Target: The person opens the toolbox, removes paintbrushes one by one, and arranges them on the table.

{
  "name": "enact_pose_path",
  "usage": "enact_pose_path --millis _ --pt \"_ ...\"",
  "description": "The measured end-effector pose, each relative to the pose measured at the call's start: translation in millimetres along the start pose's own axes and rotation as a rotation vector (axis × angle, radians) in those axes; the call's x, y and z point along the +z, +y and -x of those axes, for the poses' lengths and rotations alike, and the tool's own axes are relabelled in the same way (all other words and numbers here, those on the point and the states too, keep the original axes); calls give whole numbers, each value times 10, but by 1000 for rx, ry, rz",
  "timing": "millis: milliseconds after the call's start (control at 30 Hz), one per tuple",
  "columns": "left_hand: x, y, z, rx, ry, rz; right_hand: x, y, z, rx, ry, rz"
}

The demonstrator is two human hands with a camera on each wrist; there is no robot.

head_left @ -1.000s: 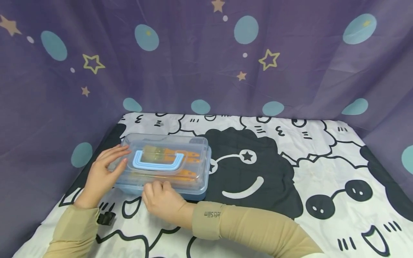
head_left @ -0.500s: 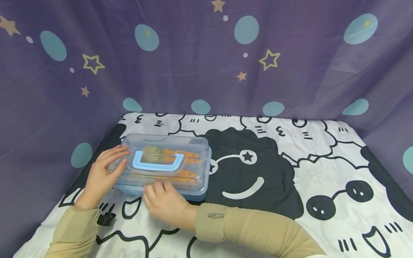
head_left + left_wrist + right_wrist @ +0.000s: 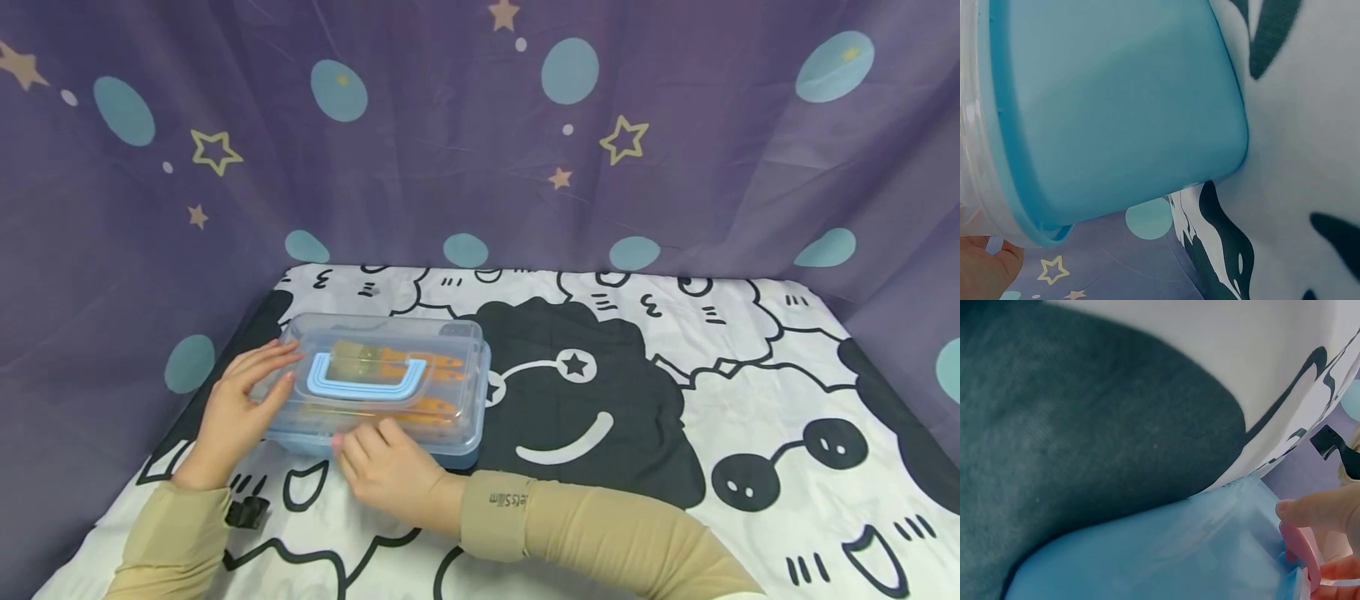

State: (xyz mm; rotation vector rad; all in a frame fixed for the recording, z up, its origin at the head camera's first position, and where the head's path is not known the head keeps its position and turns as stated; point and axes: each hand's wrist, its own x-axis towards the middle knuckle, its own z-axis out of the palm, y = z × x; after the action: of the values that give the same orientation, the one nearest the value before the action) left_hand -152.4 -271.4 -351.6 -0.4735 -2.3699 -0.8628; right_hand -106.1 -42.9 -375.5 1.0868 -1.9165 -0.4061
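A blue box (image 3: 303, 443) lies toward eight o'clock from the head view's centre, brushes (image 3: 358, 360) inside, its clear lid (image 3: 468, 350) in place. At its nine o'clock the left hand (image 3: 236, 408) rests straight-fingered against the lid, gripping nothing. At six o'clock the right hand's (image 3: 393, 479) grip pinches a pink latch (image 3: 1305, 547). The latch appears to be the step in hand; whether it is fastened, I cannot tell. Patterned cloth (image 3: 622, 383) lies beneath; a purple curtain (image 3: 480, 200) hangs at twelve.

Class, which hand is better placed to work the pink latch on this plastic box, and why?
Probably the right hand: it grips the pink latch, while the left hand is at the left end of the clear lid.
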Motion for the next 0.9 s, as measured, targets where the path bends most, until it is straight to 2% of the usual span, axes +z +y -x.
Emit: enact_pose_path --millis 467,900 --pt "-1 5 12 3 4 6 33 -4 0 -27 43 -6" --pt "6 8 -1 12 17 14 38 -3 20 -30 4 -23"
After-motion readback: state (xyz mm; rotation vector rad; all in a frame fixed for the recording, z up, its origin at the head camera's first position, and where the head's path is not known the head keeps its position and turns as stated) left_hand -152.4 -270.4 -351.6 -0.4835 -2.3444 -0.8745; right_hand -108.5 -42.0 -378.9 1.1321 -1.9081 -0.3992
